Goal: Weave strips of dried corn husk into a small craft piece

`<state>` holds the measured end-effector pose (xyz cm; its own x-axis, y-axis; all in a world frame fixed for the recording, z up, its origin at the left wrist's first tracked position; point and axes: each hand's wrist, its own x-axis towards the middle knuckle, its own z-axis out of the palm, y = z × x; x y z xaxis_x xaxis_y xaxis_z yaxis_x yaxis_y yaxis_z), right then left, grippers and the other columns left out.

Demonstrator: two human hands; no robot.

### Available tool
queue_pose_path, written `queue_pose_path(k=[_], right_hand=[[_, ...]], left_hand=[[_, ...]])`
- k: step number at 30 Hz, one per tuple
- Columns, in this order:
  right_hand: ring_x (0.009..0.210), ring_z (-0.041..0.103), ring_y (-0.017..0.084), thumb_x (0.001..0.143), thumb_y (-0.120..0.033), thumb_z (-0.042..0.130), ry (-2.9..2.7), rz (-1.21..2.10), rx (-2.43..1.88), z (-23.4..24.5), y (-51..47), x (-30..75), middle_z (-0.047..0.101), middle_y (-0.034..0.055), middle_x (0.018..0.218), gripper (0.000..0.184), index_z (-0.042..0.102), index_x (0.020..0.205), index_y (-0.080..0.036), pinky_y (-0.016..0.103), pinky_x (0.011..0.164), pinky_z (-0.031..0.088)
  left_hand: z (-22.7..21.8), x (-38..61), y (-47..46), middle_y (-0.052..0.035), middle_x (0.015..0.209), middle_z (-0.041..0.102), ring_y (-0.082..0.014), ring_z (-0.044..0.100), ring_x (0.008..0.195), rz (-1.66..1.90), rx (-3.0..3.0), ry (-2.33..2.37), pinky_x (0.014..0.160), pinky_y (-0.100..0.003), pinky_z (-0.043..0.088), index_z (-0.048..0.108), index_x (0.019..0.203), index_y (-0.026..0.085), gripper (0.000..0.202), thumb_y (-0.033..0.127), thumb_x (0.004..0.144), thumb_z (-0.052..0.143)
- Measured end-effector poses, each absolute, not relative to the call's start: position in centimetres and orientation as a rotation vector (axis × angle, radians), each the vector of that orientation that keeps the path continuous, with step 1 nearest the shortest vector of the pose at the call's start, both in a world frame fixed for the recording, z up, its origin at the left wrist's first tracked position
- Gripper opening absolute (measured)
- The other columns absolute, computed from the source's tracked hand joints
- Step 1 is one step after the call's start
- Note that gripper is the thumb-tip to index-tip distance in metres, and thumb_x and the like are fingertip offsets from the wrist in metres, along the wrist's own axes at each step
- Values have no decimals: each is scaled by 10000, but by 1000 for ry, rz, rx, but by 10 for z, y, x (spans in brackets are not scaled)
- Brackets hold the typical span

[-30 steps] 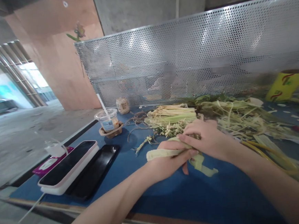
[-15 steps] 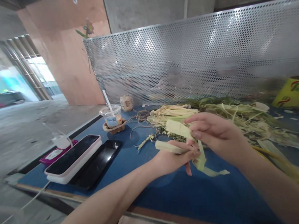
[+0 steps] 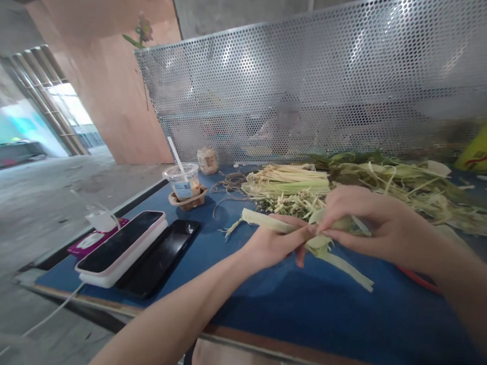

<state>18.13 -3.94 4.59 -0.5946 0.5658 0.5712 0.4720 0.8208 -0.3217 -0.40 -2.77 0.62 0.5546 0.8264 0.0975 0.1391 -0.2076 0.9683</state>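
Both my hands meet over the blue table [image 3: 279, 314], working a pale green leaf strip [image 3: 263, 220]. My left hand [image 3: 276, 244] pinches the strip, whose free end sticks out to the left. My right hand [image 3: 371, 226] is closed on the same strip from the right, fingertips touching the left hand's. A loose tail of the leaf [image 3: 345, 268] hangs down and lies on the table below my right hand.
A heap of cut leaves and stalks [image 3: 294, 185] lies behind my hands, stretching right. At the left lie a phone in a pink case [image 3: 120, 248], a black phone [image 3: 159, 258] and a plastic cup with a straw [image 3: 183, 181]. A perforated metal screen [image 3: 323, 75] backs the table; a yellow container [image 3: 485, 146] stands far right.
My right hand had lifted a leaf end up; it has now come back down against my left hand, and the strip lies lower and flatter. The camera view shifted slightly.
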Motion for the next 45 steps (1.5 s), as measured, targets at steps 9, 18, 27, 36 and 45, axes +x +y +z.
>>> queue_pose_path(k=[9,18,27,36,45], right_hand=[[748,536,154,786,-191,531,-2434,-11,-649,48,-39,185,594,-7,715,101,606,809,-255,357,785,377],[839,537,169,800,-269,548,-2487,-173,-605,45,-40,192,593,15,803,110,613,889,-268,318,808,396],[769,493,154,787,-208,559,-2497,-314,-524,41,-34,190,560,-1,726,50,584,805,-248,325,775,359],[767,488,171,848,-170,432,-2629,-432,-698,37,-52,169,563,13,739,160,575,786,-210,367,784,334],[978,504,185,861,-155,421,-2421,-381,-596,35,-47,173,573,64,945,164,559,938,-195,336,875,368]], left_hand=[[7,-4,-27,37,433,478,-57,444,362,804,1612,811,373,-174,324,532,604,142,351,463,746,529],[11,-3,-25,46,365,447,-55,436,333,847,1443,825,365,-175,306,474,503,147,388,444,738,556],[10,-4,-25,30,387,471,-61,459,349,853,1491,825,372,-177,315,477,497,143,392,432,753,543],[8,-7,-23,47,420,419,-39,345,355,936,1697,831,355,-177,267,545,573,129,324,397,754,538],[14,-2,-23,51,416,433,-23,340,332,1007,1410,862,333,-169,230,524,517,122,302,342,713,591]])
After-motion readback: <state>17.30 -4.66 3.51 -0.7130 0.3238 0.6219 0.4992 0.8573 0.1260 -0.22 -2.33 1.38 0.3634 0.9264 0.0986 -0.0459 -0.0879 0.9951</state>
